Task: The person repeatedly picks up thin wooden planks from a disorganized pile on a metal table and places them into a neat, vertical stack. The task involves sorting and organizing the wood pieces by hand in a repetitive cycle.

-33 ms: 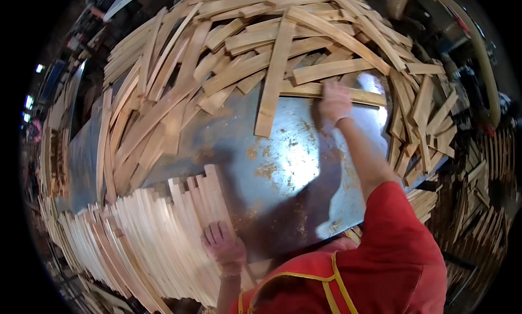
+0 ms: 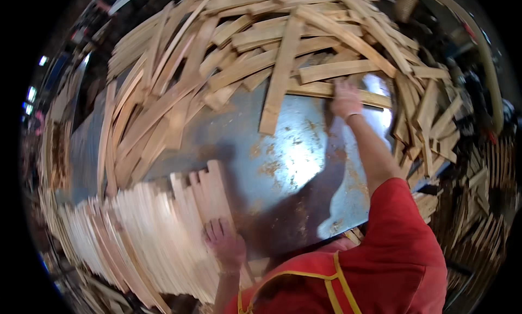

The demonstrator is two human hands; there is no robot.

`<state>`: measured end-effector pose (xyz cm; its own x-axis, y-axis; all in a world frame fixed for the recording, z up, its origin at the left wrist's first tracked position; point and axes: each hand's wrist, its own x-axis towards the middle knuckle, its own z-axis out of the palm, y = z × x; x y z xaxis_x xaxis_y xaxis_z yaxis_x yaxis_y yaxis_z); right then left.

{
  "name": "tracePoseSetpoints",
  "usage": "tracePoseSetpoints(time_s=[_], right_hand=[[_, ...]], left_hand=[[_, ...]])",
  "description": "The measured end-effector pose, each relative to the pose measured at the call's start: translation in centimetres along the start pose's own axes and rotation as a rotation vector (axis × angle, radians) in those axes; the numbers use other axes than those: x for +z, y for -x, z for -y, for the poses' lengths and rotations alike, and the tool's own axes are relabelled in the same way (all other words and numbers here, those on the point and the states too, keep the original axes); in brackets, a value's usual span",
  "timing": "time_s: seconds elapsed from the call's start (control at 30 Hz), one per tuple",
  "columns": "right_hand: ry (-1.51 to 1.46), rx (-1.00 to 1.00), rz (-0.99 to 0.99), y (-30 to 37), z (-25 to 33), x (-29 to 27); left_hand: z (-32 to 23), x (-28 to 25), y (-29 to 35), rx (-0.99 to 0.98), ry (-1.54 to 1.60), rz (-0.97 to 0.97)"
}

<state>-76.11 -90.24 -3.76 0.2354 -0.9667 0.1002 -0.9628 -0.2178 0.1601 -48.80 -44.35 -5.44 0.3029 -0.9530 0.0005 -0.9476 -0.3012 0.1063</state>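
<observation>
My right hand [image 2: 347,100] reaches to the far right of the metal table [image 2: 244,132]. Its fingers are bent over a narrow wooden slat [image 2: 311,89], which lies at the near edge of a loose pile; the fingertips are partly hidden. At the lower left, my left hand [image 2: 225,245] lies on the right end of a tightly packed row of pale slats [image 2: 152,232]. Its fingers stretch forward over the outermost pieces. A longer board [image 2: 277,80] sticks out of the pile toward me, left of my right hand.
Jumbled boards [image 2: 247,64] curve around the table's far side and down its left and right edges. More slats [image 2: 478,227] lie beyond the right edge. A ribbed hose [image 2: 495,91] hangs at the far right. Sawdust patches [image 2: 266,163] mark the tabletop.
The whole view has shifted slightly, so the pile and my right arm sit a little further right in the picture. Both hands stay at the same pieces of wood.
</observation>
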Motion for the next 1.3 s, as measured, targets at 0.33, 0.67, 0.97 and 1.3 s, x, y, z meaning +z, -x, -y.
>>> tracePoseSetpoints(time_s=[0.33,0.67,0.97,1.3], right_hand=[[-1.188,0.187,0.836,15.0,-0.8,2.3],[-1.871,0.152,0.757,30.3,19.7,-9.5],[-1.595,-0.163,1.029,37.6,24.0,-15.0],[-1.445,0.123,0.785,24.9,15.9,-6.0]], left_hand=[[-0.1,-0.5,2.0,-0.065,0.024,-0.041],[1.8,-7.9,3.3,-0.162,0.896,0.384],[27.7,-4.9,20.2,-0.245,-0.184,-0.382],[33.7,-5.2,24.4,-0.855,-0.645,0.133]])
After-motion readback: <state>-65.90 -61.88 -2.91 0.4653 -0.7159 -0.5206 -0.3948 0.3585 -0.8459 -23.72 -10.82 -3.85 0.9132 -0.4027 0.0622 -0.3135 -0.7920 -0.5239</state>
